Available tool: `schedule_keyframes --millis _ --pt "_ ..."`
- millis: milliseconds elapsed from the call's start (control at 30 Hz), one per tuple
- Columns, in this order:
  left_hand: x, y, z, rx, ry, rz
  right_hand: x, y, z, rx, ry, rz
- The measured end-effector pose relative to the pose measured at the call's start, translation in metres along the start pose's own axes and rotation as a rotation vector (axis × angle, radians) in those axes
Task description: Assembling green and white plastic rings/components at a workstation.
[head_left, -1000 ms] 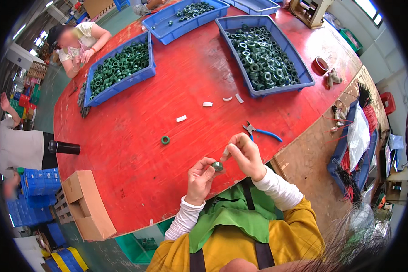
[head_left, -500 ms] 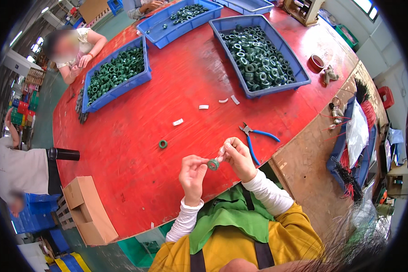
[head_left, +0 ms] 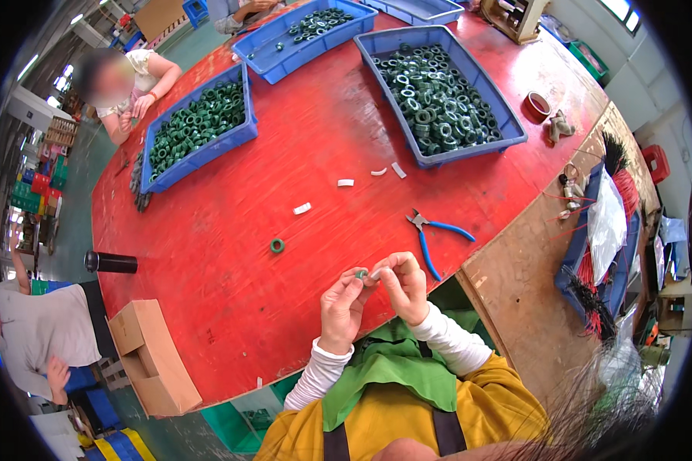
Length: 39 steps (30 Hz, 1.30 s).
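Note:
Over the near edge of the red table point(head_left: 231, 307), my left hand point(head_left: 341, 309) pinches a small green ring point(head_left: 360, 273) between thumb and fingertips. My right hand point(head_left: 404, 289) is beside it, its thumb and forefinger closed on a small white strip point(head_left: 375, 274) against the ring. The fingers partly cover both pieces. A pair of blue-handled cutting pliers point(head_left: 430, 238) lies beyond my right hand, jaws apart. Another green ring point(head_left: 277, 246) rests alone on the table to the left, and short white pieces point(head_left: 302, 208) lie farther away.
Blue trays of green rings stand at the far left point(head_left: 200, 164), far middle point(head_left: 263, 64) and far right point(head_left: 469, 156). A roll of tape point(head_left: 537, 106) sits at right. Left are a cardboard box point(head_left: 165, 349) and a black bottle point(head_left: 111, 262). A co-worker point(head_left: 134, 81) sits across the table.
Both my hands have drawn slightly nearer to me and closer together, and the ring has turned and is more covered by fingers. A person at the left has moved.

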State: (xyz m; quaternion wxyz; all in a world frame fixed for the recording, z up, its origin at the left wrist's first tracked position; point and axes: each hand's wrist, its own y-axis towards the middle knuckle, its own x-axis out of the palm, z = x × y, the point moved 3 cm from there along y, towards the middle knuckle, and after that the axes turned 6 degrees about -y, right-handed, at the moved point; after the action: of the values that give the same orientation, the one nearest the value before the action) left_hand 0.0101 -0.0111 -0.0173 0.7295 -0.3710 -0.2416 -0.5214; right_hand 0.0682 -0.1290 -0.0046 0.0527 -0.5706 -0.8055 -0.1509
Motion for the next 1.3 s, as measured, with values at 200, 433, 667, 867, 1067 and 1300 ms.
schedule_keyframes --millis 200,433,667,867,1067,1300 --pt "-0.006 0.002 -0.001 0.061 -0.071 0.047 -0.002 0.003 -0.008 -0.046 -0.202 -0.093" --pt "-0.005 0.005 0.010 0.218 0.065 0.092 -0.005 0.014 -0.030 -0.376 -0.707 -0.227" --pt "0.012 -0.008 0.015 0.471 0.634 -0.001 0.002 0.022 -0.006 -0.414 -1.339 -0.503" --pt "-0.017 0.006 0.027 0.242 0.158 0.085 0.004 0.034 0.011 -0.304 -1.330 -0.489" --pt "-0.042 0.010 0.054 0.265 0.112 0.182 -0.063 0.034 -0.035 -0.115 -1.565 -0.129" --pt "-0.044 0.018 0.052 0.196 0.037 0.137 -0.100 0.023 -0.018 -0.078 -1.558 -0.161"
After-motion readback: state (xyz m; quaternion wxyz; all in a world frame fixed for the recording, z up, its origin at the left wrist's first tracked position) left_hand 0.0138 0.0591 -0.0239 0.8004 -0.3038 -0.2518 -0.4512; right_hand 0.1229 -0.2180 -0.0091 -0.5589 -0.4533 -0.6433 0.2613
